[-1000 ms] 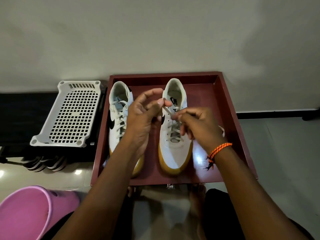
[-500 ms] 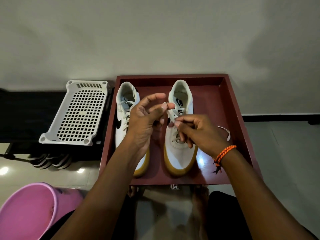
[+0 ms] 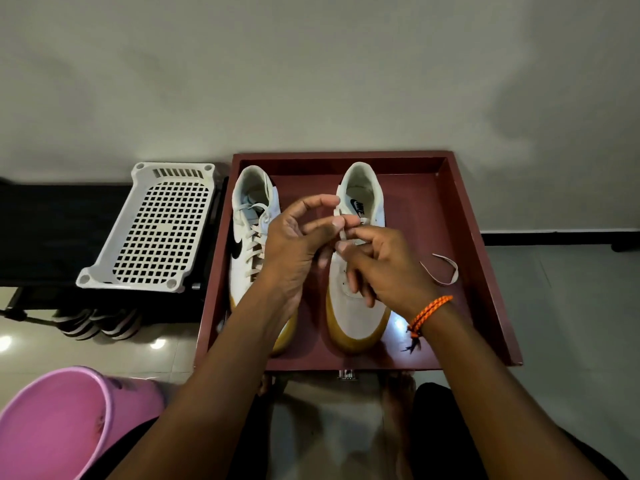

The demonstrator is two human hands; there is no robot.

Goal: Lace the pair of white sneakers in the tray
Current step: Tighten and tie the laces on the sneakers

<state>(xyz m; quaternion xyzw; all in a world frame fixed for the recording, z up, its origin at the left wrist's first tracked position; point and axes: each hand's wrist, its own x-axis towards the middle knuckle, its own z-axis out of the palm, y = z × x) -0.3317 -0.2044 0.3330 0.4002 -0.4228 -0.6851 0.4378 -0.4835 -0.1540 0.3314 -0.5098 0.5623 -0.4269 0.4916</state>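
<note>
Two white sneakers with tan toe soles stand side by side in a dark red tray (image 3: 485, 265). The left sneaker (image 3: 247, 244) is laced up its front. Over the right sneaker (image 3: 360, 306) both hands meet. My left hand (image 3: 294, 247) pinches the white lace (image 3: 341, 221) between thumb and fingers. My right hand (image 3: 384, 265), with an orange cord on its wrist, pinches the same lace just below. A loose loop of the lace (image 3: 445, 271) lies on the tray floor to the right. My right hand hides the right sneaker's eyelets.
A white perforated plastic rack (image 3: 156, 230) sits on a black stand left of the tray. A pink plastic tub (image 3: 52, 427) is at the bottom left. A pale wall rises behind the tray; shiny floor tiles lie around it.
The hands have closed in on each other over the right sneaker's tongue, and the lace's loose loop now shows on the tray's right side.
</note>
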